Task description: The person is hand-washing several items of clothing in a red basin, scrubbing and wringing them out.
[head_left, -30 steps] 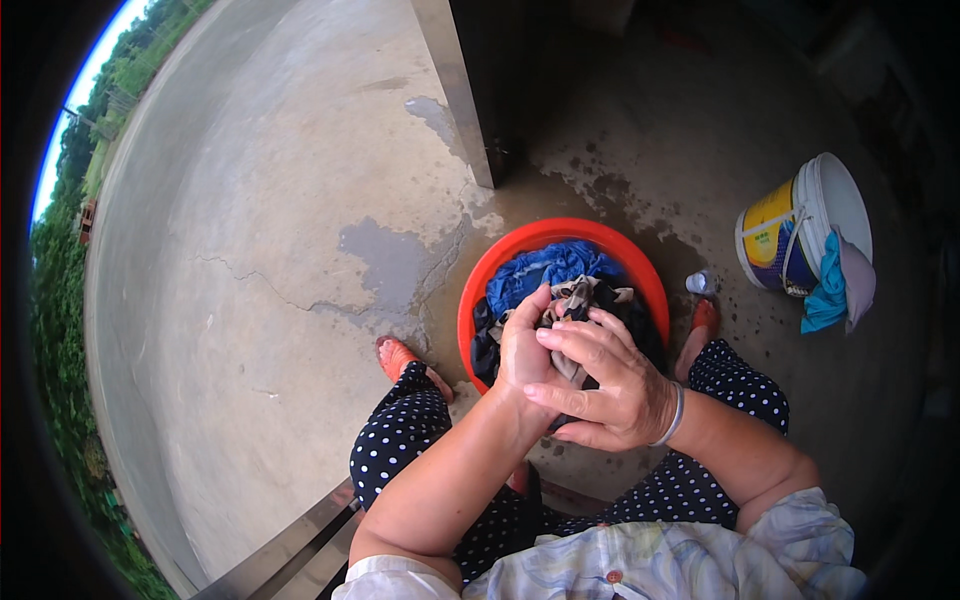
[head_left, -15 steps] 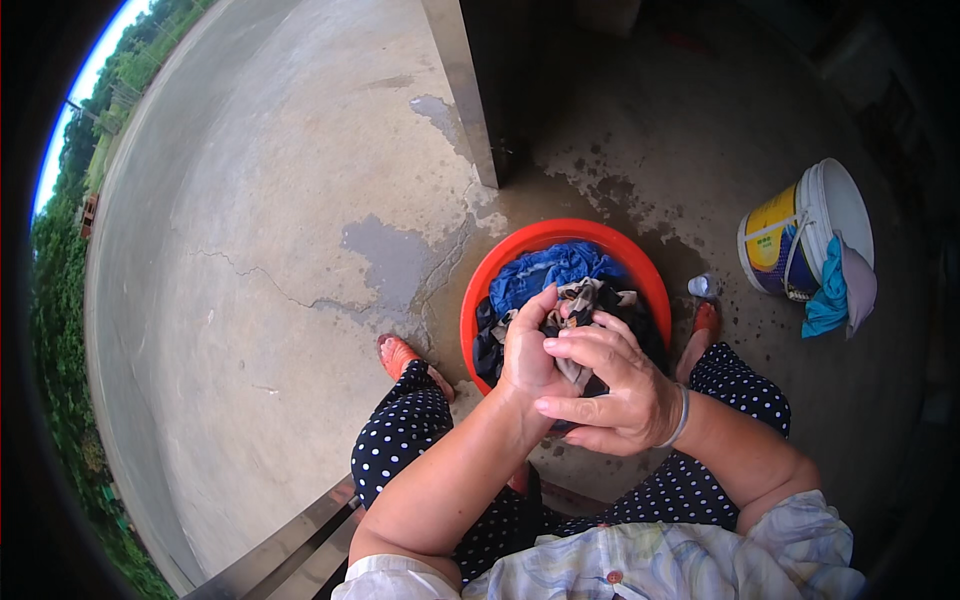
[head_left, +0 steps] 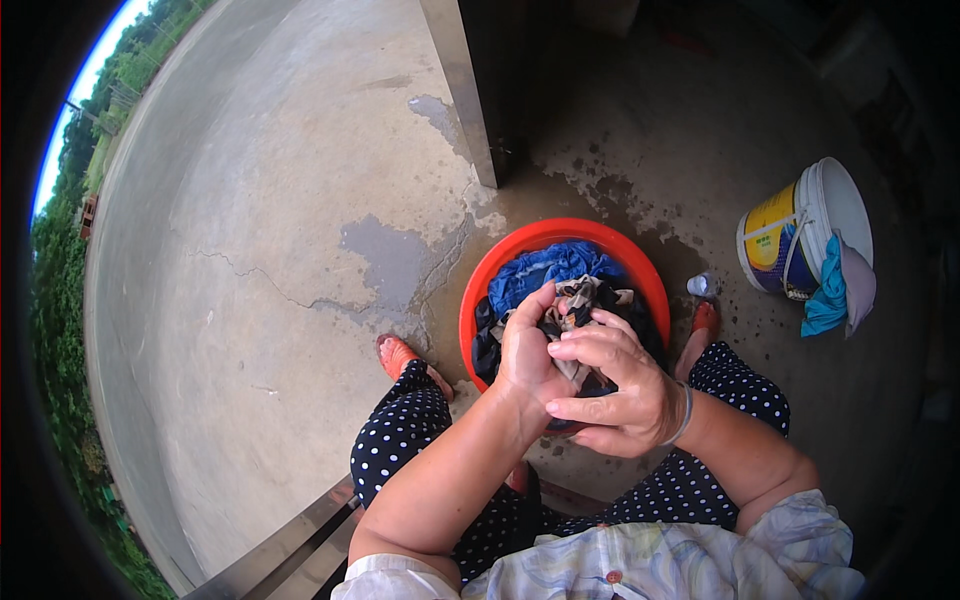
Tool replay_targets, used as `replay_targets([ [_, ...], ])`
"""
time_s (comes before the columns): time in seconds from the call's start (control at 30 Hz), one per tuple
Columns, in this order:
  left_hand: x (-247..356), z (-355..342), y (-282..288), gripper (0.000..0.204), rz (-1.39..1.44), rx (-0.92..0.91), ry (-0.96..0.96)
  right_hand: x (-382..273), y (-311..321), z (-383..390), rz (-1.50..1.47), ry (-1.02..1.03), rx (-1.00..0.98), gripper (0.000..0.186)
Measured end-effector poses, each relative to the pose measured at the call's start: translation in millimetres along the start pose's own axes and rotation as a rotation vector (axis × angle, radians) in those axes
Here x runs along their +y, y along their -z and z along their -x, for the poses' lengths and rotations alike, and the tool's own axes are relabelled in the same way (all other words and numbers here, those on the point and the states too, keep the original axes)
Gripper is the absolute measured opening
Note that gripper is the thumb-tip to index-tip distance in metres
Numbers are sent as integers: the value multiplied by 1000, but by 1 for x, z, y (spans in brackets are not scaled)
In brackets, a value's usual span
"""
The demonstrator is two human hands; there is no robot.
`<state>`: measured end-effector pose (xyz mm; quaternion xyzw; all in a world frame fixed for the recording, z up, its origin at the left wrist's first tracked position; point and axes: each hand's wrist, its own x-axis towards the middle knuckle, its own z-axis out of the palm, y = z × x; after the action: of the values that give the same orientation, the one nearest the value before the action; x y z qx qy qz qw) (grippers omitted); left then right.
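Over a red plastic basin (head_left: 481, 282) of heaped laundry, my left hand (head_left: 528, 362) is tilted palm-inward with its thumb up; its other fingers are mostly hidden behind my right hand (head_left: 622, 395). That hand has curved, separated fingers reaching across to the left palm, a metal bangle at its wrist. Dark and beige patterned cloth (head_left: 595, 293) lies bunched just beyond the fingers; whether either hand grips it is unclear. Blue cloth (head_left: 545, 265) fills the back of the basin.
At right stands a white bucket (head_left: 775, 240) with turquoise (head_left: 823, 300) and pale cloths over its rim, and a small pale container (head_left: 700, 283) beside my sandalled foot (head_left: 703, 320). A metal-edged post (head_left: 463, 100) rises beyond the basin. A metal frame (head_left: 285, 545) crosses the lower left.
My right hand's fingertips have slid a little rightward and down along my left palm. My left hand, the basin and the bucket are almost unchanged.
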<state>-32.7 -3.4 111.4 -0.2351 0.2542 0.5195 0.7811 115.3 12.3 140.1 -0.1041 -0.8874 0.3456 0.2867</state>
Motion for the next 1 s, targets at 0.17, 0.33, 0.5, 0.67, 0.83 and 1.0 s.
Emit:
replay_targets([
  [0.17, -2, 4, -9, 26, -10, -5, -20, 0, 2, 0, -45, -8, 20, 41],
  [0.33, -3, 2, -6, 28, 33, 6, -1, -4, -3, -6, 64, -68, -21, 41],
  [0.5, -4, 5, -14, 28, -39, 82, -12, -1, 0, -1, -14, -22, -14, 37],
  [0.67, -1, 0, 2, 26, -7, -41, 8, 0, 2, 2, -58, -1, 7, 35],
  [0.83, 0, 5, -4, 27, -13, -21, 29, -1, 0, -2, 9, -31, -6, 46],
  [1.0, -4, 8, -13, 20, -102, -83, -18, 12, 5, -5, 19, -308, 136, 103],
])
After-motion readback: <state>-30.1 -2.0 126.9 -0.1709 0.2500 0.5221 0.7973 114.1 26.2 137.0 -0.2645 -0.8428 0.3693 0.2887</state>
